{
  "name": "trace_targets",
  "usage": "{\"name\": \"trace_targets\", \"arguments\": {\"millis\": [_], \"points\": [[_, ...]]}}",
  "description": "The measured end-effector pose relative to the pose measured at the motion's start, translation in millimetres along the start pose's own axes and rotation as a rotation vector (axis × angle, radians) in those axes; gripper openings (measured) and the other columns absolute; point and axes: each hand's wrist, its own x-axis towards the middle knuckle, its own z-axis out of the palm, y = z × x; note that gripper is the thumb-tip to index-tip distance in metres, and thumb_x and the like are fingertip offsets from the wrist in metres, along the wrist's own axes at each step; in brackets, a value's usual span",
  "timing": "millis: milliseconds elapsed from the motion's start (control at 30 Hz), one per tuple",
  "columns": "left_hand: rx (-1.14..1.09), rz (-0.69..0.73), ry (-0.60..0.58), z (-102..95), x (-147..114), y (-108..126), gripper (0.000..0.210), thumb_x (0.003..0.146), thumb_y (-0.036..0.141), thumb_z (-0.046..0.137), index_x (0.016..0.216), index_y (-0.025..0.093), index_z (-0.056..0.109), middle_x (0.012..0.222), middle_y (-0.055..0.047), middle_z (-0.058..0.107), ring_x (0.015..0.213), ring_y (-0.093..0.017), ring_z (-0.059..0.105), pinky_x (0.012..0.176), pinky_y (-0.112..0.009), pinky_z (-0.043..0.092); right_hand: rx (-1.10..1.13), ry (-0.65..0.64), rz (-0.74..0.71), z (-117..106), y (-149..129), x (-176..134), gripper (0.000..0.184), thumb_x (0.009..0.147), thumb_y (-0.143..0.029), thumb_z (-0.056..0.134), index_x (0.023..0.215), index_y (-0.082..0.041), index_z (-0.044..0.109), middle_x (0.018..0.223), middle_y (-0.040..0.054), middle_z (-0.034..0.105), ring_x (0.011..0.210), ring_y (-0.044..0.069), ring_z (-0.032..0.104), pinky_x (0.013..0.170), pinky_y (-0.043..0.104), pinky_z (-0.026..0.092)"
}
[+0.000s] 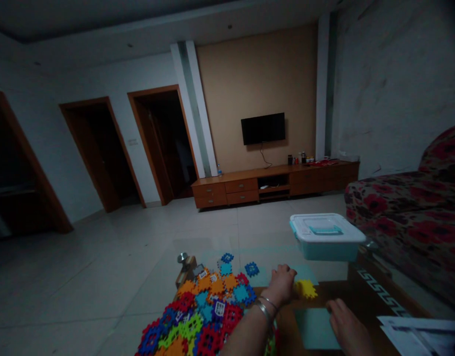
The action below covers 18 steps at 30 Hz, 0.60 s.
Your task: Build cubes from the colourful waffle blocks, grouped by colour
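Note:
My left hand (284,284), with metal bangles at the wrist, reaches over the glass table with its fingers bent. At its thumb side is a yellow interlocking plastic tile (306,289) with toothed edges, which the hand appears to grip; the contact is partly hidden. Lower right, my right hand (346,321) rests with fingers stretched out beside a pale green rectangle (316,328), apart from the tile. A pile of multicoloured interlocking tiles (203,314) lies left of my left forearm, which covers part of it. A blue tile (251,269) lies separately beyond the pile.
A teal storage box (329,249) with a closed white lid stands at the table's far right. Papers (423,333) lie at the near right. Beyond are a floral sofa (405,217), a wooden TV cabinet (242,188) and a wall-mounted television (263,128). Doorways are at left.

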Motion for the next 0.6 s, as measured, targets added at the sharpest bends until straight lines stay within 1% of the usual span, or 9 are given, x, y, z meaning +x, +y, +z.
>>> {"name": "trace_targets", "arguments": {"millis": [100,167,267,367,433,500,600], "points": [[0.045,0.036,-0.045,-19.5,-37,-32,0.05,0.078,0.034,0.07,0.125,0.026,0.056,0.131,-0.008,0.058,0.124,-0.027,0.05,0.105,-0.04,0.038,0.009,0.016,0.01,0,-1,0,0.032,0.086,-0.011,0.037,0.095,-0.021,0.066,0.095,0.008,0.068,0.086,0.021,0.069,0.075,0.029,0.051],[0.08,0.055,-0.091,-26.1,-69,-53,0.044,0.076,0.026,0.069,0.119,0.027,0.06,0.125,-0.007,0.062,0.119,-0.027,0.054,0.101,-0.04,0.041,-0.004,0.025,0.009,2,0,1,0.032,0.084,-0.01,0.039,0.095,-0.02,0.067,0.098,0.0088,0.069,0.088,0.021,0.069,0.077,0.029,0.051],[0.129,0.089,-0.164,-22.0,-118,-75,0.044,0.074,0.018,0.065,0.117,0.026,0.061,0.126,-0.009,0.062,0.118,-0.03,0.056,0.1,-0.044,0.042,-0.03,0.011,-0.015,5,2,2,0.035,0.085,-0.011,0.037,0.096,-0.019,0.069,0.098,0.0107,0.07,0.088,0.022,0.069,0.078,0.03,0.052],[0.161,0.095,-0.207,-6.2,-152,-79,0.034,0.077,0.021,0.06,0.111,0.024,0.063,0.122,-0.01,0.063,0.113,-0.031,0.057,0.096,-0.045,0.043,-0.031,0.008,-0.023,7,6,1,0.034,0.085,-0.014,0.039,0.098,-0.016,0.071,0.103,0.0151,0.071,0.09,0.024,0.07,0.077,0.032,0.053],[0.173,0.086,-0.196,5.6,-163,-76,0.029,0.08,0.026,0.058,0.108,0.024,0.063,0.122,-0.011,0.062,0.114,-0.031,0.055,0.097,-0.045,0.042,-0.012,0.02,-0.002,8,8,0,0.032,0.08,-0.016,0.045,0.096,-0.018,0.072,0.107,0.0168,0.072,0.094,0.027,0.07,0.08,0.035,0.054],[0.181,0.077,-0.169,16.2,-166,-74,0.032,0.08,0.028,0.057,0.111,0.023,0.062,0.126,-0.012,0.059,0.117,-0.032,0.053,0.1,-0.046,0.04,0.006,0.025,0.013,9,11,-1,0.03,0.076,-0.018,0.05,0.093,-0.02,0.074,0.106,0.0165,0.073,0.096,0.03,0.07,0.082,0.038,0.054],[0.197,0.069,-0.124,28.4,-163,-76,0.035,0.081,0.028,0.056,0.115,0.019,0.06,0.126,-0.017,0.059,0.118,-0.034,0.052,0.101,-0.05,0.04,0.021,0.033,-0.009,14,20,-3,0.031,0.076,-0.021,0.048,0.091,-0.021,0.076,0.105,0.0192,0.073,0.096,0.034,0.071,0.081,0.043,0.055]]}}
